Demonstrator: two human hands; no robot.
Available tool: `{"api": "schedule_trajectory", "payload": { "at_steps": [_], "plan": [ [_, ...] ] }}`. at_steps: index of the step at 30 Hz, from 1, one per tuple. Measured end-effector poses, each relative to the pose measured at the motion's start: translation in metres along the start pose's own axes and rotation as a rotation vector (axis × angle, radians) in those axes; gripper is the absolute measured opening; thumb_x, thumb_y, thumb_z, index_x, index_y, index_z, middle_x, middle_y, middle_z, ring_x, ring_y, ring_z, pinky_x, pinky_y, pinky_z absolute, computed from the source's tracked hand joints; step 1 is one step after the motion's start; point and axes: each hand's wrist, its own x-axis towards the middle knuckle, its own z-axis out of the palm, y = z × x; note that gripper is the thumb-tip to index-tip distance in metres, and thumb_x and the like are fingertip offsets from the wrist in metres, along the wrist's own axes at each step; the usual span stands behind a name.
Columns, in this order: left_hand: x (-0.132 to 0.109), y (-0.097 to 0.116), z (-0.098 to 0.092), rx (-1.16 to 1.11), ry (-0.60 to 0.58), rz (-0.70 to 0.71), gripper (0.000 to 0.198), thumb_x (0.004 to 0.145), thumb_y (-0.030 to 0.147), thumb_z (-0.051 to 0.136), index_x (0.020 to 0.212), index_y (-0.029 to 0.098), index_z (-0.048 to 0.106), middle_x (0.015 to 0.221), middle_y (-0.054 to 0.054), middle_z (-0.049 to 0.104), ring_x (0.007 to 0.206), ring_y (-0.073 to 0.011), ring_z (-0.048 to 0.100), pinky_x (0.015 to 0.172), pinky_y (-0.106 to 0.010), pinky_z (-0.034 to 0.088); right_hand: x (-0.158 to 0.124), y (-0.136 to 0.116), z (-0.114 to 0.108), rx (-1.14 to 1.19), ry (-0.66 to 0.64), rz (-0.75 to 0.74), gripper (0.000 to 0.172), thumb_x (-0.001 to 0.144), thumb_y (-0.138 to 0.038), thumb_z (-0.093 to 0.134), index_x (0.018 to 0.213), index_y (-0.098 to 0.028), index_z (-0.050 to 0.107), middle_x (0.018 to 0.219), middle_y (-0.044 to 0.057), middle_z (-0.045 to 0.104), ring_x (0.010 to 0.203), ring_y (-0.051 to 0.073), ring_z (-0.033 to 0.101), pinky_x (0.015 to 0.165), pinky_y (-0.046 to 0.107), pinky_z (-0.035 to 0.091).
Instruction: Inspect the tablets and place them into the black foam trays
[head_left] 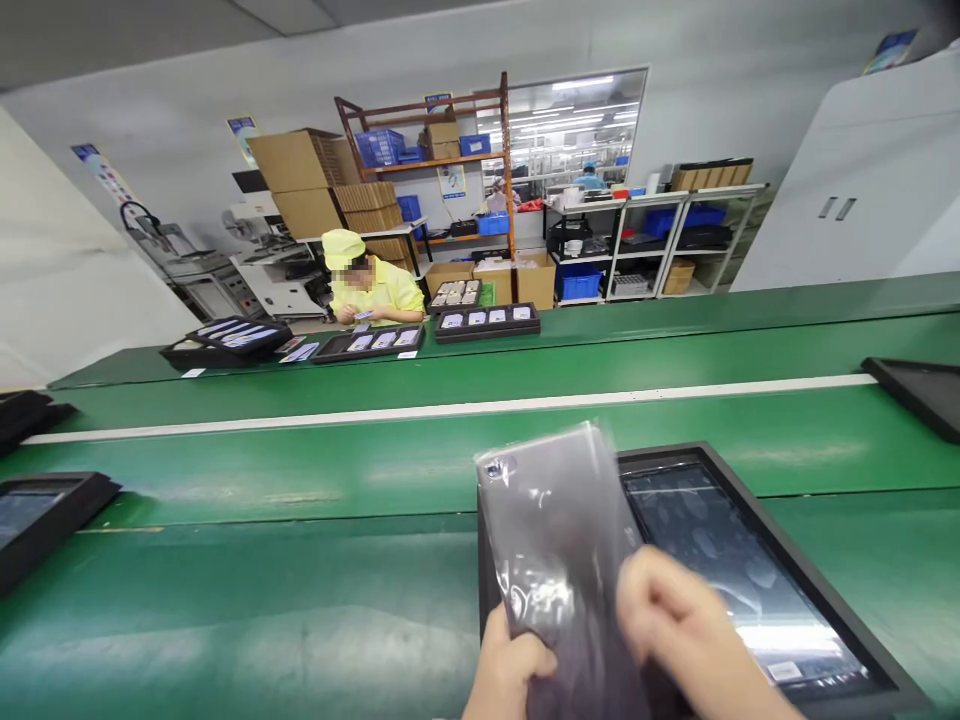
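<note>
My left hand (510,665) grips the lower left edge of a dark grey tablet (555,530), thumb on top. A clear, shiny plastic bag (592,450) covers the tablet, and its camera lens shows at the upper left corner. At the bag's right side is my right hand (675,620), its fingers curled closed and slightly blurred; whatever is between them is hidden. Beneath and to the right of my hands lies a black tray (739,480) holding another tablet (720,560), glossy screen up, with a small white label near its lower edge.
Green work surfaces (300,590) run across, split by a white strip (420,412). Black trays stand at the left (67,510) and right (919,385) edges. Across the bench a co-worker in yellow (390,285) handles a small item behind several filled trays (487,335). Shelves and boxes line the wall.
</note>
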Motion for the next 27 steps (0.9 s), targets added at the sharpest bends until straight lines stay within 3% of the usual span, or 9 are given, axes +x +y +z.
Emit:
{"api": "schedule_trajectory", "payload": {
  "at_steps": [3, 6, 10, 15, 19, 21, 23, 25, 27],
  "plan": [
    [0.005, 0.001, 0.015, 0.148, 0.056, 0.169, 0.041, 0.054, 0.013, 0.051, 0.093, 0.015, 0.061, 0.080, -0.004, 0.067, 0.073, -0.0198, 0.061, 0.067, -0.031, 0.048, -0.002, 0.008, -0.012, -0.015, 0.352, 0.229, 0.027, 0.079, -0.027, 0.059, 0.105, -0.021, 0.054, 0.087, 0.005, 0.064, 0.074, 0.017, 0.063, 0.060, 0.025, 0.052],
    [0.007, -0.001, 0.030, 0.591, -0.105, 0.416, 0.063, 0.057, 0.018, 0.058, 0.120, 0.011, 0.053, 0.122, -0.015, 0.058, 0.115, -0.0317, 0.050, 0.099, -0.044, 0.038, -0.001, 0.001, 0.006, 0.061, 0.219, 0.349, 0.067, 0.068, -0.028, 0.064, 0.130, -0.019, 0.040, 0.126, 0.013, 0.054, 0.113, 0.026, 0.053, 0.090, 0.039, 0.048],
    [0.006, 0.004, 0.036, 1.131, -0.420, 0.394, 0.090, 0.059, 0.019, 0.059, 0.142, 0.010, 0.024, 0.151, -0.014, 0.017, 0.139, -0.0299, 0.010, 0.113, -0.049, 0.012, 0.010, 0.010, 0.019, 0.131, 0.329, 0.549, 0.048, 0.077, -0.040, 0.053, 0.118, -0.016, 0.051, 0.113, 0.012, 0.063, 0.109, 0.028, 0.056, 0.098, 0.044, 0.041],
    [0.021, 0.003, 0.027, 1.503, -0.279, 0.277, 0.078, 0.073, 0.026, 0.048, 0.143, 0.013, 0.017, 0.152, -0.009, 0.005, 0.140, -0.0272, -0.003, 0.110, -0.056, -0.002, 0.020, 0.063, 0.022, 0.224, 0.300, 0.507, 0.044, 0.079, -0.035, 0.049, 0.120, -0.019, 0.052, 0.119, 0.009, 0.060, 0.115, 0.026, 0.052, 0.099, 0.043, 0.041],
    [0.047, -0.016, 0.004, 1.718, -0.341, 0.270, 0.073, 0.074, 0.032, 0.053, 0.141, 0.015, 0.028, 0.151, -0.011, 0.014, 0.139, -0.0303, 0.002, 0.109, -0.059, -0.002, 0.014, 0.095, 0.025, -0.347, 0.376, 0.329, 0.031, 0.080, -0.030, 0.047, 0.104, -0.019, 0.064, 0.118, 0.015, 0.059, 0.113, 0.033, 0.051, 0.095, 0.053, 0.040],
    [0.055, -0.025, -0.011, 1.745, -0.405, 0.327, 0.071, 0.074, 0.034, 0.054, 0.139, 0.018, 0.032, 0.150, -0.011, 0.019, 0.139, -0.0302, 0.007, 0.110, -0.059, 0.002, 0.009, 0.104, 0.006, -0.547, 0.389, 0.194, 0.028, 0.083, -0.030, 0.045, 0.101, -0.022, 0.066, 0.121, 0.014, 0.057, 0.115, 0.031, 0.049, 0.096, 0.052, 0.039],
    [0.054, -0.031, -0.025, 1.750, -0.398, 0.391, 0.063, 0.076, 0.029, 0.053, 0.137, 0.020, 0.038, 0.148, -0.009, 0.025, 0.139, -0.0296, 0.014, 0.110, -0.058, 0.008, 0.001, 0.112, -0.030, -0.643, 0.379, 0.252, 0.030, 0.084, -0.031, 0.046, 0.108, -0.022, 0.062, 0.124, 0.012, 0.055, 0.118, 0.029, 0.047, 0.099, 0.049, 0.038],
    [0.048, -0.035, -0.037, 1.721, -0.234, 0.499, 0.053, 0.078, 0.024, 0.049, 0.130, 0.019, 0.048, 0.145, -0.010, 0.034, 0.137, -0.0299, 0.018, 0.111, -0.057, 0.012, -0.013, 0.119, -0.075, -0.681, 0.365, 0.520, 0.041, 0.082, -0.034, 0.049, 0.119, -0.018, 0.055, 0.131, 0.014, 0.049, 0.124, 0.030, 0.041, 0.102, 0.047, 0.034],
    [0.039, -0.034, -0.047, 1.568, 0.144, 0.601, 0.047, 0.080, 0.026, 0.049, 0.125, 0.013, 0.053, 0.142, -0.015, 0.039, 0.137, -0.0334, 0.018, 0.111, -0.056, 0.014, -0.034, 0.124, -0.115, -0.664, 0.364, 0.803, 0.055, 0.077, -0.035, 0.056, 0.125, -0.011, 0.049, 0.133, 0.019, 0.046, 0.126, 0.034, 0.038, 0.101, 0.048, 0.033]
  ]
}}
